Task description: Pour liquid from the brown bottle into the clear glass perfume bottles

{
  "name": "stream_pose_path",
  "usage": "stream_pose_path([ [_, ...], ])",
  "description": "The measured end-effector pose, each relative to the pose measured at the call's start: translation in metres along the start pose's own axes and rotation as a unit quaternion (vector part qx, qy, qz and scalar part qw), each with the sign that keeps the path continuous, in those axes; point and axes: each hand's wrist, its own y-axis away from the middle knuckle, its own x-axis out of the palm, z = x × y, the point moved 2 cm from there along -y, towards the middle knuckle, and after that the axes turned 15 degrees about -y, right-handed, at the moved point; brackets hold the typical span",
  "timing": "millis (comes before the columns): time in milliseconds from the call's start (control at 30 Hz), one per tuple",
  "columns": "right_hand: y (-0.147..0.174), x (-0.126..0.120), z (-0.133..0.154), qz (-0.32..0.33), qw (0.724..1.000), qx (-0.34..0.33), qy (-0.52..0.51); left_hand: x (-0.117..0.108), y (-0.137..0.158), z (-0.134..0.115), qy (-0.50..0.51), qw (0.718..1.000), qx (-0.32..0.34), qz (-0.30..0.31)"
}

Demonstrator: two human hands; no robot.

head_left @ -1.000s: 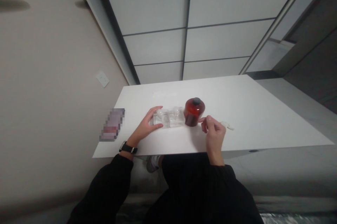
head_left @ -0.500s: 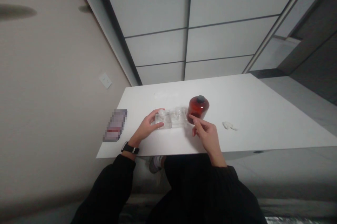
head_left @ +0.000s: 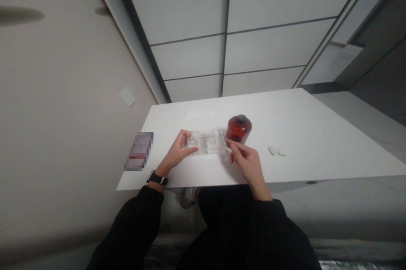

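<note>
Since the frame a second ago, my right hand has left the spot near the small white piece and come across to the clear containers; since half a second ago it has shifted only slightly, its forefinger now at the near right corner of the right-hand clear container. My left hand has stayed on the left-hand clear container, the fingers closing a little further round it.

Left hand: thumb on the near side and fingers over the far left edge, closed on the left-hand clear container, which stands on the white table. Right hand: fingers loosely apart, forefinger extended and touching or almost touching the right-hand clear container; it grips nothing that I can make out.

The two clear containers stand side by side and touching, between my two hands. Each is transparent with a rounded clear top; whether either holds any liquid cannot be told from this view.

Just beyond my right forefinger, and just beside the right-hand clear container, stands the amber bottle, upright, with a dark cap closed on top. Its tinted wall hides any fill level.

The small white piece lies flat on the table, to the right of my right hand and apart from it. A blurred rectangular object lies to the left of my left hand at the table's edge. A black watch is on my left wrist.
</note>
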Motion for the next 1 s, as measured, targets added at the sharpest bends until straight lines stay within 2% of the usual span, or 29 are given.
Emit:
stream_pose_path([
  [200,-0.0001,0.0009,0.0001,-0.002,1.000,0.005,-0.014,0.0003,0.0003,-0.0056,-0.020,0.999,0.000,0.030],
  [333,-0.0007,0.0005,-0.0015,0.002,1.000,0.007,-0.021,0.0002,0.0003,-0.0027,0.009,1.000,-0.002,0.017],
  [500,-0.0003,-0.0001,-0.0033,0.002,1.000,0.009,-0.027,0.0003,0.0015,-0.0039,-0.010,0.999,0.002,0.038],
  [633,-0.0002,-0.0001,-0.0037,0.000,1.000,0.006,-0.026,-0.0004,0.0021,-0.0062,0.006,1.000,-0.005,0.025],
  [800,-0.0009,0.0000,-0.0044,0.001,1.000,0.005,-0.027,0.0007,0.0022,-0.0086,0.000,0.999,0.019,0.049],
  [1000,-0.0012,0.0002,-0.0040,0.003,0.999,0.011,-0.030,-0.0002,0.0026,-0.0052,-0.003,1.000,0.000,0.029],
])
